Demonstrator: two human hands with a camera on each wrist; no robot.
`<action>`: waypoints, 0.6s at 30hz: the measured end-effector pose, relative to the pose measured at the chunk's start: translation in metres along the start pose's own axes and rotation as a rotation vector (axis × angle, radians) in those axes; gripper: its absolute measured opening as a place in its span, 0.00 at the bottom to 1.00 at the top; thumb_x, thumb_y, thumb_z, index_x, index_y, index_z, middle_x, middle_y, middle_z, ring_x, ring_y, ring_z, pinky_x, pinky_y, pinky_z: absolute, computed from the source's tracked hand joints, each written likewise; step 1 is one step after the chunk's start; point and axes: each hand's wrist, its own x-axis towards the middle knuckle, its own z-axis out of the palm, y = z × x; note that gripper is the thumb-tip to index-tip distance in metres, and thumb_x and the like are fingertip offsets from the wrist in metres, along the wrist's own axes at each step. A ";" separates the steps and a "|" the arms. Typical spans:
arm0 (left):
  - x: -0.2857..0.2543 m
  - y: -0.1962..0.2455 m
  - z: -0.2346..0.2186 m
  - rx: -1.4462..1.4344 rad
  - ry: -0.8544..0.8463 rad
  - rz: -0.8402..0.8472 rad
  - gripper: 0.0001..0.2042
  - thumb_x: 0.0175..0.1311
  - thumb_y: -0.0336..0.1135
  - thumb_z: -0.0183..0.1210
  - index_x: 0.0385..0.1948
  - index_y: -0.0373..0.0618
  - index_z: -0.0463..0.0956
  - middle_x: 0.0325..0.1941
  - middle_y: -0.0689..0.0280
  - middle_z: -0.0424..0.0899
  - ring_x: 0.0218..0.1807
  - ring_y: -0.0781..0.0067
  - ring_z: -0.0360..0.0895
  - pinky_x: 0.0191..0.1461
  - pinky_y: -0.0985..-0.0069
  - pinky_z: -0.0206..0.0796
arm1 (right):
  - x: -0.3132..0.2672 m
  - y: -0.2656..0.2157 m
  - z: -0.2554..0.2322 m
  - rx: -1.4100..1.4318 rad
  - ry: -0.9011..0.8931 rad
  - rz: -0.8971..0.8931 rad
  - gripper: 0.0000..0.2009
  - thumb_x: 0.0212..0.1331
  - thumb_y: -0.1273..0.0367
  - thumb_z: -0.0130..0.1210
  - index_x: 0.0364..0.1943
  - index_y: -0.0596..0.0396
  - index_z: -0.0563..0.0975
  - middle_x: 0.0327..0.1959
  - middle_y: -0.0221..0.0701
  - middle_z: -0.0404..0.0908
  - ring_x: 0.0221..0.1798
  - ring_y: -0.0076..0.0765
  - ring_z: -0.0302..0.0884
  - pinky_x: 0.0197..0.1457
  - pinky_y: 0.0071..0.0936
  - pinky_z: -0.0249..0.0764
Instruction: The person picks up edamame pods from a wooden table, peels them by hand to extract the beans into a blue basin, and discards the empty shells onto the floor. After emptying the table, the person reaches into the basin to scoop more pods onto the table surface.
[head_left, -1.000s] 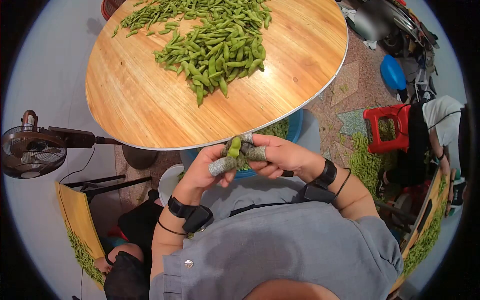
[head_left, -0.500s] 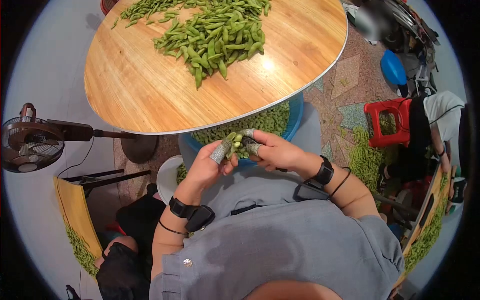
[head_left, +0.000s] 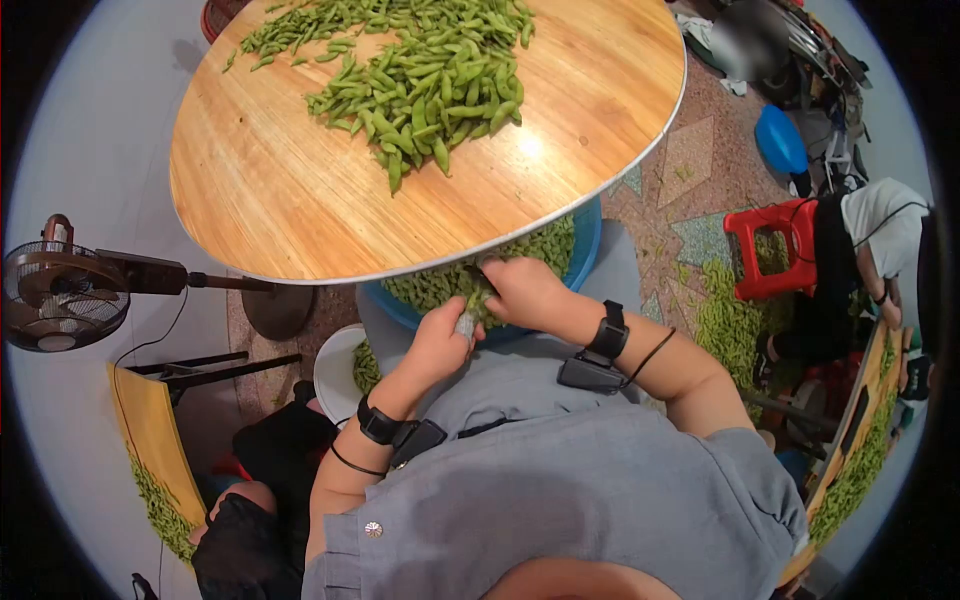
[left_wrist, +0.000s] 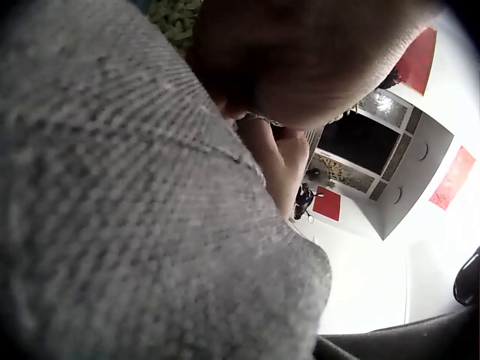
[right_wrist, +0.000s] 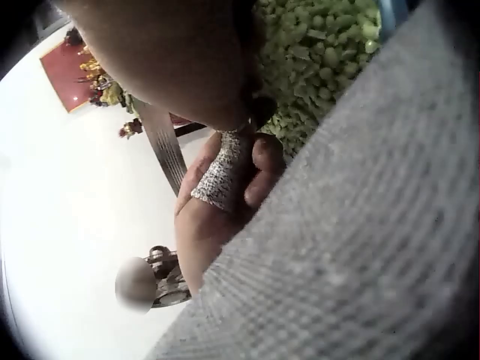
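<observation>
At the far left, a brown fan (head_left: 68,297) is standing beside the round wooden desk (head_left: 250,190), and a yellow board (head_left: 150,400) is holding more pods below it. Another person (head_left: 245,530) is sitting near that board. A white bucket (head_left: 333,375) is holding some green pods beside the wearer's left forearm.

The left forearm is slanting up and inward from a dark wrist strap, and the left hand (head_left: 438,342) is bending toward the right hand, its taped thumb lying over curled fingers. These fingers are pinching a small green pod (head_left: 480,296), which is partly hidden between the two hands. The right forearm is reaching in from the right and angling up toward the left, with the right hand (head_left: 528,292) lying slightly higher, knuckles upward. Its fingers are curling inward against the left fingertips; whether they are gripping the pod, I cannot tell.

Both hands are hovering over the near edge of a blue basin (head_left: 592,245) full of shelled beans (right_wrist: 311,67). Beyond them, the pile of pods (head_left: 440,95) is lying on the desk. Farther right, a red stool (head_left: 742,250) is standing on the floor among scattered pods, near a person in a white top (head_left: 880,220).
</observation>
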 end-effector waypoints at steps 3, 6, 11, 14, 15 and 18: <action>-0.002 0.000 -0.008 0.033 0.025 -0.062 0.07 0.57 0.22 0.41 0.27 0.38 0.70 0.21 0.66 0.75 0.19 0.78 0.68 0.21 0.79 0.61 | 0.005 0.012 -0.005 -0.112 0.032 0.130 0.16 0.42 0.67 0.58 0.36 0.61 0.72 0.27 0.48 0.75 0.32 0.56 0.75 0.36 0.45 0.74; -0.004 0.000 -0.015 -0.087 0.065 -0.139 0.08 0.57 0.22 0.42 0.24 0.38 0.72 0.18 0.66 0.74 0.18 0.78 0.67 0.20 0.79 0.60 | -0.005 0.015 -0.014 -0.136 0.041 0.035 0.16 0.45 0.66 0.58 0.39 0.55 0.75 0.39 0.47 0.74 0.36 0.53 0.76 0.35 0.42 0.75; 0.001 0.019 -0.013 0.170 0.139 -0.070 0.07 0.53 0.22 0.47 0.29 0.37 0.75 0.20 0.61 0.78 0.19 0.75 0.74 0.25 0.76 0.67 | -0.011 -0.007 -0.021 0.033 0.233 -0.101 0.10 0.46 0.67 0.57 0.32 0.56 0.73 0.27 0.43 0.72 0.32 0.53 0.74 0.32 0.42 0.73; 0.003 0.029 -0.007 0.100 0.097 0.034 0.06 0.55 0.24 0.49 0.31 0.39 0.76 0.19 0.63 0.78 0.20 0.77 0.74 0.25 0.77 0.66 | -0.007 0.000 -0.009 0.265 0.255 -0.134 0.08 0.51 0.68 0.57 0.32 0.56 0.74 0.23 0.37 0.74 0.26 0.41 0.74 0.25 0.32 0.69; 0.003 0.030 -0.006 0.048 0.074 0.057 0.06 0.55 0.24 0.50 0.32 0.40 0.77 0.19 0.64 0.78 0.20 0.78 0.73 0.25 0.78 0.65 | -0.007 -0.003 -0.014 0.262 0.256 -0.140 0.08 0.51 0.68 0.57 0.32 0.56 0.74 0.23 0.37 0.74 0.26 0.41 0.74 0.25 0.32 0.69; 0.004 0.021 -0.001 -0.066 0.027 0.108 0.05 0.59 0.26 0.49 0.32 0.44 0.75 0.18 0.73 0.73 0.18 0.84 0.67 0.21 0.82 0.57 | -0.010 -0.011 -0.024 0.961 -0.052 0.336 0.08 0.56 0.67 0.57 0.32 0.56 0.73 0.19 0.28 0.72 0.20 0.26 0.68 0.22 0.24 0.65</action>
